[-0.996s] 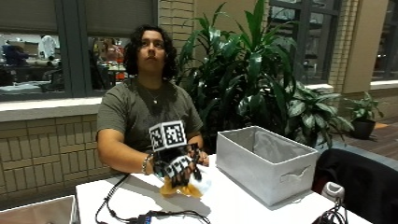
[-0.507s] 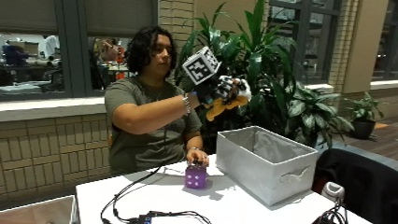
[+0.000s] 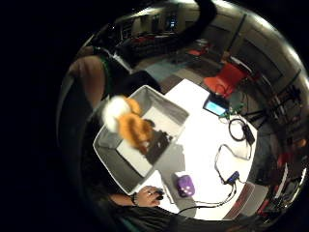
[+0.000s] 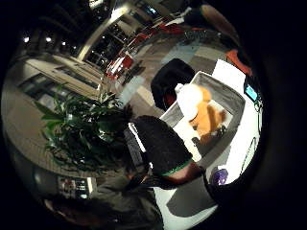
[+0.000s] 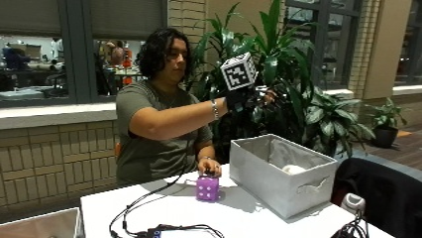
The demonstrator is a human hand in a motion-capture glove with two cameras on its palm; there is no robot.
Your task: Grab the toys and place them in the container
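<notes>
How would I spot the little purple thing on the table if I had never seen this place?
Find the white table in front of the seated person. On it stands a grey bin; just beside that, under the person's bare hand, is the purple cube. It alone is purple, with pale dots like a die.

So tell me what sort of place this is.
Probably a lobby or common area of a campus or office building: a brick wall under big windows, tall potted plants, and red chairs on an open floor.

outside view faces the person across the white table [image 5: 264,218]; both palm views look down from high above, sharing the grey container [image 5: 284,173].
</notes>
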